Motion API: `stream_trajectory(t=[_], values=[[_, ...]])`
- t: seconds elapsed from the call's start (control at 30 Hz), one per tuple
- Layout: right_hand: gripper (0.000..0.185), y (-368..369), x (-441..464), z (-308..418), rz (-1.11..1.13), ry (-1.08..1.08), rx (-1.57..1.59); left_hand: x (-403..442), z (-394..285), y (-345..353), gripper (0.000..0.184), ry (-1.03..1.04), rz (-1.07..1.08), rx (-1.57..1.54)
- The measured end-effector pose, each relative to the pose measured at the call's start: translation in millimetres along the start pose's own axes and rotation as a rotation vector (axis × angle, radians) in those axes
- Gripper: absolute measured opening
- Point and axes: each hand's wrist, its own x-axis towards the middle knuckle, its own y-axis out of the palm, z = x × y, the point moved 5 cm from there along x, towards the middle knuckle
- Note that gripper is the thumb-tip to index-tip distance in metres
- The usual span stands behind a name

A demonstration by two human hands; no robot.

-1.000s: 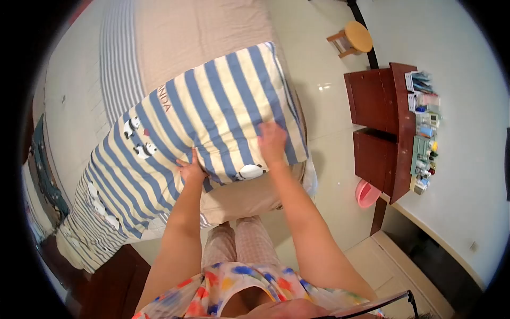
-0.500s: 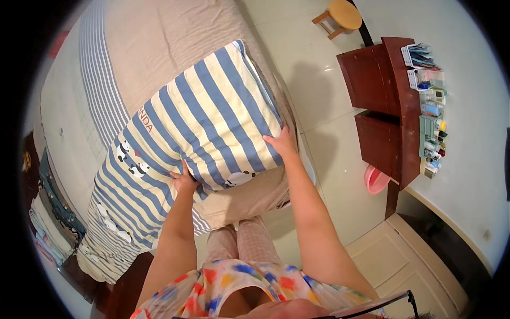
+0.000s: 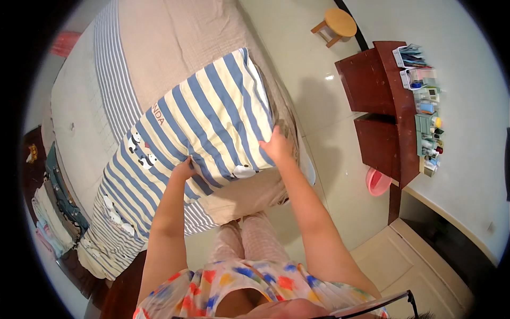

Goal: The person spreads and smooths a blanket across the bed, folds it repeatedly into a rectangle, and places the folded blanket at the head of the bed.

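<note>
A blue-and-cream striped quilt [image 3: 223, 106] with panda prints lies partly folded over on the bed. My left hand [image 3: 184, 169] pinches a fold near the middle of its near side, and creases run out from that spot. At the quilt's right edge, my right hand [image 3: 277, 146] grips the fabric, thumb on top and fingers partly hidden under the edge. Beneath the quilt shows the beige bed sheet [image 3: 180, 42], which hangs over the bed's near side.
A dark red cabinet [image 3: 372, 80] with bottles and small baskets on top stands against the right wall. Beside it are a wooden stool [image 3: 340, 23] and a pink basin [image 3: 378, 182]. Folded clothes [image 3: 50, 223] are stacked at the far left. My legs touch or nearly touch the bed edge.
My left hand's fingers, spread on the quilt before, are now closed on a fold. The quilt's right edge has shifted slightly left with my right hand. The whole view has tilted a little.
</note>
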Motion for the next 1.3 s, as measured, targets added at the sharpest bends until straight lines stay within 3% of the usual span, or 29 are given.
stream_trajectory(t=[0.1, 0.17, 0.23, 0.33, 0.4, 0.47, 0.5, 0.53, 0.6, 0.63, 0.7, 0.77, 0.83, 0.9, 0.93, 1.0, 1.1, 1.13, 1.23, 1.3], values=[[0.061, 5.7, -25.0, 26.6, -0.013, -0.067, 0.055, -35.4, -63.9, -26.9, 0.085, 0.178, -0.183, -0.154], [0.071, 12.9, -39.8, 42.3, 0.004, -0.129, 0.108, -77.0, -140.5, -26.6, 0.074, 0.325, -0.235, -0.625], [0.069, 28.3, -56.5, 55.4, 0.015, -0.273, 0.127, -73.0, -181.3, -7.0, 0.086, 0.327, -0.292, -0.758], [0.068, 39.0, -78.8, 66.8, 0.301, -0.456, 0.438, -75.4, -205.3, -12.7, 0.101, 0.188, -0.504, -0.556], [0.065, 34.8, -82.9, 61.6, 0.608, -0.437, 0.755, -72.3, -200.1, -16.6, 0.097, 0.135, -0.371, -0.528], [0.050, 58.4, -40.2, 25.1, 0.809, -0.242, 0.771, -77.5, -201.8, -18.0, 0.091, 0.139, -0.330, -0.434], [0.043, 58.1, -8.8, 6.2, 0.738, -0.220, 1.018, -85.6, -207.2, -16.0, 0.088, 0.239, -0.415, -0.401], [0.067, 16.4, -2.6, 13.0, 0.506, 0.011, 0.996, -92.5, -212.1, -13.3, 0.087, 0.285, -0.450, -0.385], [0.098, -5.8, 33.7, 18.6, 0.189, 0.116, 0.970, -111.2, -222.3, -10.5, 0.088, 0.373, -0.458, -0.385], [0.118, -10.8, 49.4, 29.5, 0.259, 0.169, 0.970, -113.5, -225.1, -1.9, 0.085, 0.407, -0.492, -0.370], [0.124, -23.2, 69.2, 65.5, 0.272, 0.221, 0.965, -128.7, -231.0, 6.7, 0.082, 0.457, -0.474, -0.320], [0.130, -8.2, 116.5, 88.5, 0.164, -0.047, 1.002, -146.0, -232.6, 11.8, 0.080, 0.477, -0.458, -0.248], [0.133, -13.8, 131.0, 108.0, 0.016, 0.036, 0.707, -162.8, -223.7, 12.8, 0.078, 0.504, -0.455, -0.302], [0.127, -5.3, 151.4, 118.1, -0.147, -0.045, 0.520, -174.4, -205.7, 11.0, 0.077, 0.479, -0.425, -0.323], [0.120, -17.5, 133.5, 137.9, -0.121, -0.078, 0.518, -178.7, -193.1, 8.7, 0.077, 0.495, -0.453, -0.379], [0.107, -32.5, 97.8, 185.0, -0.109, -0.299, 0.559, -185.4, -162.9, 0.8, 0.077, 0.537, -0.518, -0.482], [0.103, -28.9, 50.4, 262.6, -0.233, -0.536, 0.512, -186.1, -103.3, -0.1, 0.078, 0.593, -0.736, -0.779], [0.102, -23.0, 28.6, 293.2, -0.281, -0.646, 0.486, -197.0, -79.2, -6.9, 0.082, 0.596, -0.716, -0.876], [0.099, 24.2, -45.5, 379.6, -0.381, -0.834, 0.386, -205.0, 4.5, 2.8, 0.085, 0.441, -0.383, -1.235], [0.097, 72.1, -85.5, 427.4, -0.373, -0.873, 0.352, -207.8, 72.7, 12.7, 0.085, 0.392, -0.462, -1.263]])
